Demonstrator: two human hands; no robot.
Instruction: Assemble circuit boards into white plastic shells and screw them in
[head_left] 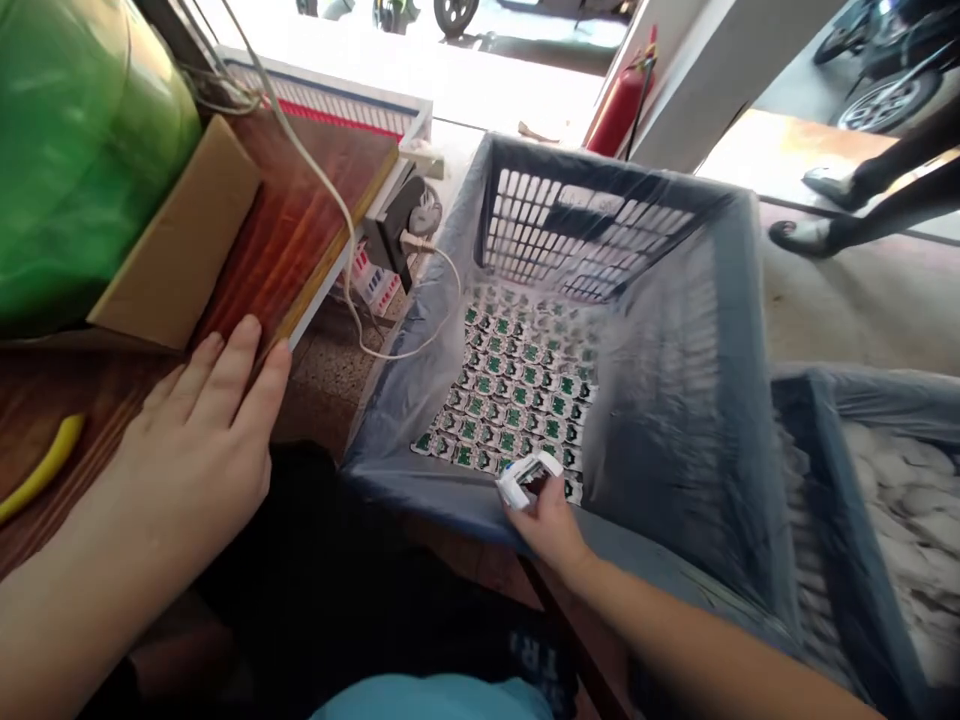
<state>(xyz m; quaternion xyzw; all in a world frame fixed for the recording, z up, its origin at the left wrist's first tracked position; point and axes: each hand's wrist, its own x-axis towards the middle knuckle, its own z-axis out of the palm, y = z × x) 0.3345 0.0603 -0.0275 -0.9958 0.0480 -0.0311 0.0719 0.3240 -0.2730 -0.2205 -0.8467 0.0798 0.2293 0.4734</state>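
My right hand (551, 525) grips a small white plastic housing (517, 485) over the near rim of a large dark crate (675, 400) lined with clear plastic film. Rows of white parts with green circuit boards (517, 390) cover the bottom of that crate, below the held piece. On the left, my left hand (206, 420) lies flat on the reddish-brown wooden tabletop (300, 190), fingers stretched out and holding nothing. A yellow curved handle or strip (45, 465) rests near my left forearm.
A cardboard box (184, 235) with a green plastic bag (90, 150) stands on the table. A white cable (330, 185) hangs from it beside a socket (420, 215). At right is a second lined crate (825, 420) of white parts. Behind are a fire extinguisher (619, 105) and a person's legs (862, 200).
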